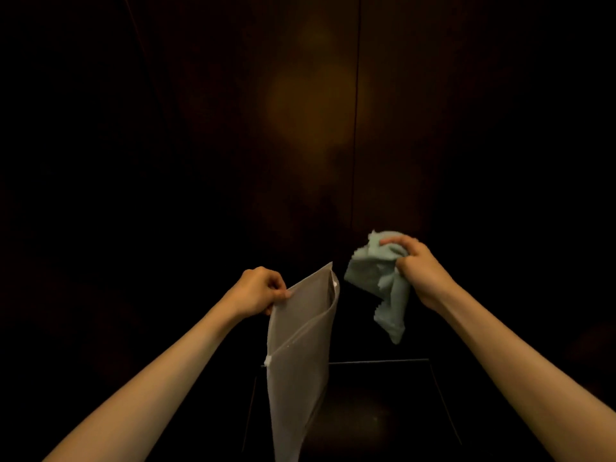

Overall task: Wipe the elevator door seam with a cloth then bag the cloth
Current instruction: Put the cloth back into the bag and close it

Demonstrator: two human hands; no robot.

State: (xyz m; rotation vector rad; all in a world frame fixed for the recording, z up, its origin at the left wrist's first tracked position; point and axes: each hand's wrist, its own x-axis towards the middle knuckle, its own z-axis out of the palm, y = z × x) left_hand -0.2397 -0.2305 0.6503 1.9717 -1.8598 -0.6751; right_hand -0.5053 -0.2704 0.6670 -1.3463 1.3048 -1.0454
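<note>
My left hand (258,290) pinches the top edge of a frosted, translucent zip bag (298,361), which hangs down with its mouth gaping a little toward the right. My right hand (418,268) grips a crumpled pale green cloth (376,278), held in the air just right of the bag's mouth and apart from it. Part of the cloth dangles below my fist. The elevator door seam (358,111) runs as a thin dark vertical line up the dark brown doors ahead.
The scene is very dim. A faint warm reflection (310,105) glows on the door panel left of the seam. Below my hands, the dark floor shows a threshold line (380,361) and faint edges running toward me.
</note>
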